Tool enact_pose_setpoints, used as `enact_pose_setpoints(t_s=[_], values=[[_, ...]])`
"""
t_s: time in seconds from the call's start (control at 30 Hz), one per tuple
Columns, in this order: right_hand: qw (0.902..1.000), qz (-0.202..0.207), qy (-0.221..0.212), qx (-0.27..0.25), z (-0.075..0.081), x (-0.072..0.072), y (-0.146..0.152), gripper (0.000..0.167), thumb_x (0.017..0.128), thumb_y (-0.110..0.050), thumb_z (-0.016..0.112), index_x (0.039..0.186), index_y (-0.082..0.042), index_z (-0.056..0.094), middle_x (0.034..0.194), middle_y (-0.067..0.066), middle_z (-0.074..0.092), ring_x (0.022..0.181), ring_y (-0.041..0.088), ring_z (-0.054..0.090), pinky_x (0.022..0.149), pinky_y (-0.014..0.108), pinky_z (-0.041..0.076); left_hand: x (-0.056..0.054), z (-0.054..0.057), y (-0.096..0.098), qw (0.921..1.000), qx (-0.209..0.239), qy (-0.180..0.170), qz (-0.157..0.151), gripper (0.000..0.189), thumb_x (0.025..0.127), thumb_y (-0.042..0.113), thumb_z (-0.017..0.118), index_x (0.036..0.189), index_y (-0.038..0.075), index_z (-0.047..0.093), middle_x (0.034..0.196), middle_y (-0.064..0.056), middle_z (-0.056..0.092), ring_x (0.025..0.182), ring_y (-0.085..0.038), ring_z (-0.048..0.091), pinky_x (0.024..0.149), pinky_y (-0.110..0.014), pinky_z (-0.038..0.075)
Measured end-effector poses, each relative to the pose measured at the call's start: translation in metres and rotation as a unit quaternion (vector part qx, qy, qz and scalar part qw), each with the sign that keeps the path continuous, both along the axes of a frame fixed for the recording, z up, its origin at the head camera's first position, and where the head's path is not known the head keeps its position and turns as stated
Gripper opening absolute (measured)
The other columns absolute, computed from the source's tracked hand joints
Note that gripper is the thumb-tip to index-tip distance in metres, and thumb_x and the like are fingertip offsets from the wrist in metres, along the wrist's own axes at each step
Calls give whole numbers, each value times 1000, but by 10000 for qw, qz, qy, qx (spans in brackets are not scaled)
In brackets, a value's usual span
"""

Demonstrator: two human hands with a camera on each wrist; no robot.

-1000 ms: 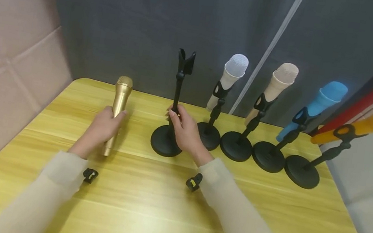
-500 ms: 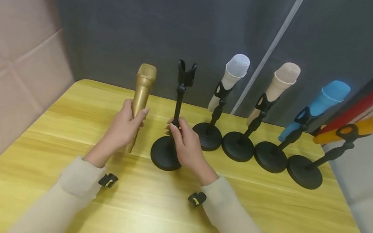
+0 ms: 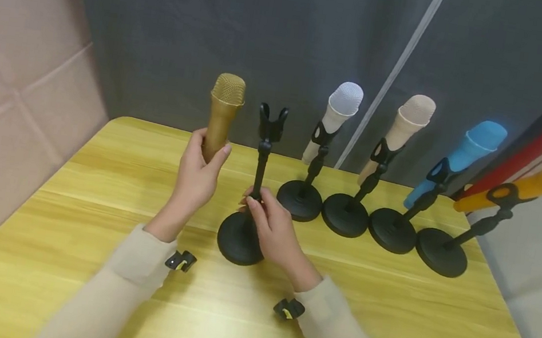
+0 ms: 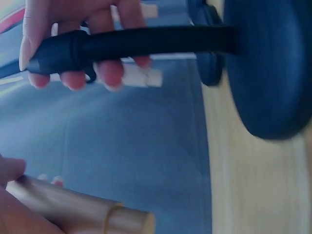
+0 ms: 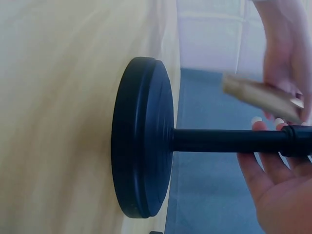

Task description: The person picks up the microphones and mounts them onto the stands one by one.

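In the head view my left hand [image 3: 199,176] grips a gold microphone [image 3: 222,119] by its body, with the mesh head up. The microphone's lower end shows in the left wrist view as a plain gold tube [image 4: 73,204]. My right hand [image 3: 276,224] holds the pole of a black desktop microphone stand [image 3: 260,170], thumb on one side and fingers round the other. At the top of this stand is a bare, forked clip [image 3: 271,126], just right of the gold microphone. Its round base [image 5: 146,139] stands on edge in the tilted right wrist view, beside the wooden tabletop.
To the right stands a row of black stands holding a white microphone [image 3: 337,112], a beige microphone [image 3: 407,122], a blue microphone [image 3: 474,145] and an orange microphone [image 3: 534,183]. A dark panel [image 3: 229,24] rises behind the wooden table [image 3: 90,195]; a padded wall [image 3: 14,69] borders its left.
My left hand has lifted the gold microphone off the tabletop and carried it rightward, close to the clip. My right hand has drawn the stand toward me.
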State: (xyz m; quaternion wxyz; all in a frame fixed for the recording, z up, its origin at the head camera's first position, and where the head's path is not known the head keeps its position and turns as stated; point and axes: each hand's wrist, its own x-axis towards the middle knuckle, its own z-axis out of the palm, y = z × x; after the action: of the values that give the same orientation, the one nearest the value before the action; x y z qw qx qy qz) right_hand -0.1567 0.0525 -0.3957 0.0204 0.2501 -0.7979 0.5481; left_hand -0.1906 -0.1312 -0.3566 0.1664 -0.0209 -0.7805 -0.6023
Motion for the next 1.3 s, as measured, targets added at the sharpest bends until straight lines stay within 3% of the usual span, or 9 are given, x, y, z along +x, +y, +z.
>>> enact_pose_setpoints(t_s=[0.2,0.3,0.43,0.6,0.73,0.87,0.97,1.1,1.3], values=[[9999,-48,97,-66,-3,9,1,23,108,-20,48,119,-2,58,107,17,69,100,29,73,98,37,57,-5,17,17,9906,873,1016,-289,42,104,25,56,137,4,40,110,-2,52,95,-17,52,88,-32,42],[9999,-29,120,-81,-4,14,1,22,108,-20,48,118,-3,57,106,17,69,100,29,73,98,39,57,-5,24,23,9832,1159,1297,-548,36,105,21,53,133,4,40,102,1,51,91,-15,51,85,-30,42],[9998,-58,186,-38,-5,22,1,23,107,-21,49,118,-3,58,103,14,71,97,23,73,99,39,57,-3,30,30,9768,1276,1474,-885,43,103,26,48,137,4,37,106,-3,50,95,-17,51,88,-33,41],[9997,-53,211,-137,-5,30,1,20,107,-20,50,116,-5,59,100,9,70,95,19,71,97,37,57,-2,34,37,9719,1315,1576,-1156,80,94,62,54,143,2,32,109,-3,47,94,-18,48,87,-33,40],[9996,-18,216,-196,-5,35,3,20,107,-20,49,115,-5,59,99,8,69,95,18,71,95,35,58,-4,40,41,9690,1223,1668,-1350,114,74,87,61,144,3,30,109,2,46,88,-15,46,79,-29,40],[9999,27,98,-106,-6,43,6,20,108,-21,49,114,-6,60,100,9,69,96,19,69,95,35,57,-2,44,44,9664,1231,1585,-1604,124,63,91,65,145,4,30,113,2,46,84,-14,46,73,-27,42],[10000,59,54,-35,-5,46,7,21,108,-23,49,115,-7,60,101,9,69,98,20,68,96,36,56,2,46,45,9656,1156,1422,-1843,131,58,92,67,148,6,26,119,0,45,92,-14,47,78,-27,42],[9999,42,140,-4,-4,47,7,20,108,-24,49,115,-9,60,101,6,69,98,18,67,96,36,56,6,47,45,9617,1100,1159,-2229,134,58,91,68,152,9,20,122,-8,42,99,-18,43,82,-29,40],[9994,39,345,-13,-4,47,7,15,108,-21,49,112,-12,61,98,5,69,94,18,67,92,33,56,7,48,44,9556,901,1088,-2585,127,63,91,64,151,7,26,110,-11,43,93,-20,44,79,-32,39]])
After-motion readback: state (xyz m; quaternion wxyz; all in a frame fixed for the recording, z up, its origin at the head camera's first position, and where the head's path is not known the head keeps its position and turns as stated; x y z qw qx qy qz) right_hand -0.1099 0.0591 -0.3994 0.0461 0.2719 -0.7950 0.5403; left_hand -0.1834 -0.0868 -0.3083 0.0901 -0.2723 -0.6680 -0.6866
